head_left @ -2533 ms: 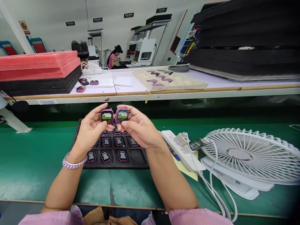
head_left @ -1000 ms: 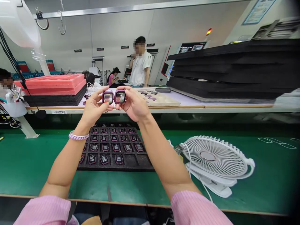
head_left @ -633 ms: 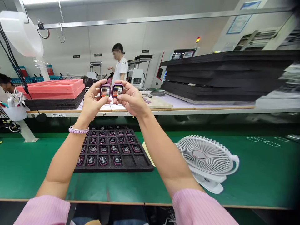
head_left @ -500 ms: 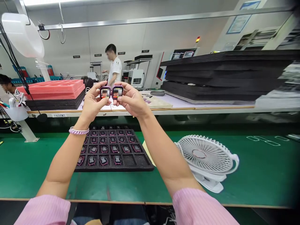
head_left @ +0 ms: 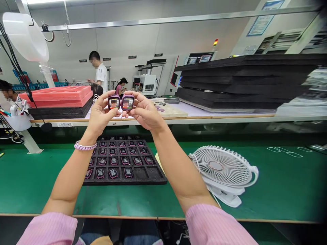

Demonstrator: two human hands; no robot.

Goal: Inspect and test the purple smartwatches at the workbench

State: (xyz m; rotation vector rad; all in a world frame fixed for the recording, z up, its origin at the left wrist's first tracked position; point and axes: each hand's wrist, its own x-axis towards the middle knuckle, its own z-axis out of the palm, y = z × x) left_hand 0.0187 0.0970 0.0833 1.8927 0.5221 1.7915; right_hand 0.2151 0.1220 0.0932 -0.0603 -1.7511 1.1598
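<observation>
Still raised upper centre, left hand (head_left: 100,115) grips left watch (head_left: 113,102), right hand (head_left: 145,113) grips right watch (head_left: 127,102); person (head_left: 100,73) behind has moved left. Purple cases, lit screens.

Bright, even light fell from overhead, and a ceiling strip light (head_left: 48,2) glared white at the top left. On the green table (head_left: 281,183) shadows were soft and faint. The centre was sharp, with the lit screens of the watches (head_left: 127,102) clear. Toward the right edge the black foam stack (head_left: 255,81) smeared and bent, and the right corners darkened.
</observation>
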